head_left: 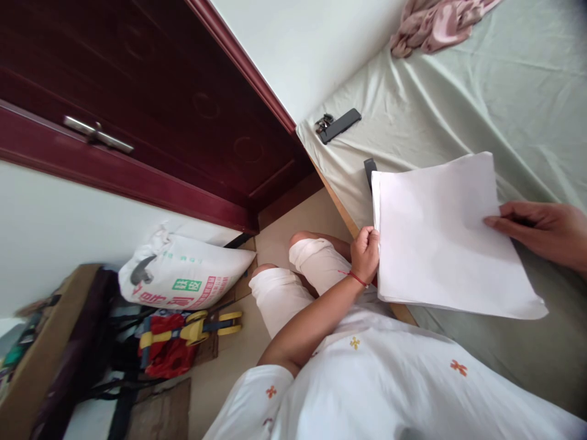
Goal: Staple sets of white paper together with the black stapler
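A stack of large white paper sheets (440,244) lies at the edge of a bed covered with a pale green sheet (527,110). My left hand (365,255), with a red string on its wrist, is closed on the left edge of the stack. At the right edge, my right hand (541,229) pinches the paper between thumb and fingers. A dark object (369,171) sticks out from behind the upper left corner of the paper; most of it is hidden.
A black case (340,126) and some keys (324,123) lie on the bed near the wall. Pink cloth (440,27) is bunched farther back. Left of my legs are a white sack (188,269), a red and yellow item (174,342) and a dark red door (160,91).
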Available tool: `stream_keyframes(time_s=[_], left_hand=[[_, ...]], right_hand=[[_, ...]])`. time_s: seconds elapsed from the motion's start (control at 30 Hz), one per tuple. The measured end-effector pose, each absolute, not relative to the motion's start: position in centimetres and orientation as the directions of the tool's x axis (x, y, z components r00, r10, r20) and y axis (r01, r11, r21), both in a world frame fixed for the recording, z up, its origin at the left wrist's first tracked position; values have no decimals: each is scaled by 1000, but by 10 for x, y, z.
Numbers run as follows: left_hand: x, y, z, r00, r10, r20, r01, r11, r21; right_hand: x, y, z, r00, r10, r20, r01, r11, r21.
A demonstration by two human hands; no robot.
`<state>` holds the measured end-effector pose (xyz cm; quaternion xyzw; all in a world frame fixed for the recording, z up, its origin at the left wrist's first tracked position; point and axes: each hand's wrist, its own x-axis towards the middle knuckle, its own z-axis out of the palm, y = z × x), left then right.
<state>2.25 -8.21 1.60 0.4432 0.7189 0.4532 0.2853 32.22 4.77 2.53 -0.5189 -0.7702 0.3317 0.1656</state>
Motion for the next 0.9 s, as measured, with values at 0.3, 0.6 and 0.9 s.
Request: stream_keyframes(time_s=[0.3, 0.6, 0.9], left_hand=[[22, -83, 16, -424, 905, -28, 388, 209, 898], [22, -82, 15, -434, 901, -2, 425, 207, 881], [20, -82, 14, -428, 904, 3, 428, 199, 882]], right_hand=[[324, 50, 23, -428, 894, -131, 670, 217, -710], [317, 44, 25, -302, 946, -120, 650, 113, -751], [315, 41, 32, -185, 978, -93, 635, 46, -772]])
